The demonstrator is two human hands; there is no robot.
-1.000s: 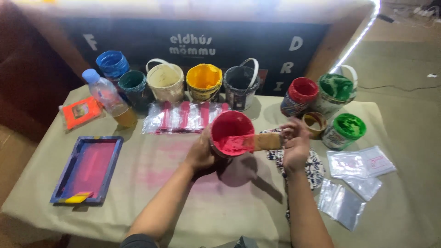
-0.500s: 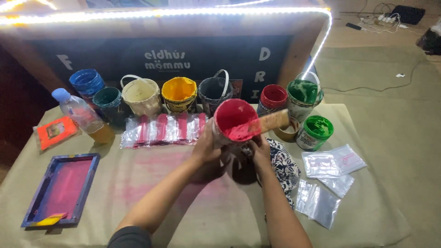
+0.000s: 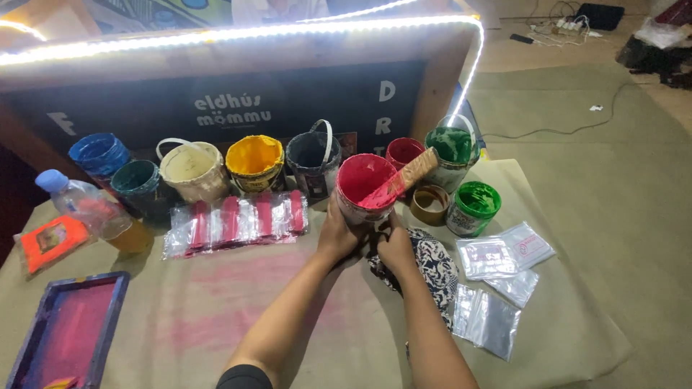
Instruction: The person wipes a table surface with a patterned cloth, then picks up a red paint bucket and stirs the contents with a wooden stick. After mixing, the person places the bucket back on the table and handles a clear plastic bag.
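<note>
A round pink-smeared paint tub [image 3: 364, 189] carries a wooden stirring paddle [image 3: 404, 179]; left hand [image 3: 337, 234] fingers wrap it, right hand [image 3: 396, 248] curls underneath

Bright LED strip [image 3: 238, 32] glare up top, pic sharp.

One camera on your head looks down and forward, close over your hands [image 3: 367, 241], across the table [image 3: 577, 338] to the row of paint tubs [image 3: 252, 162] at the back.
</note>
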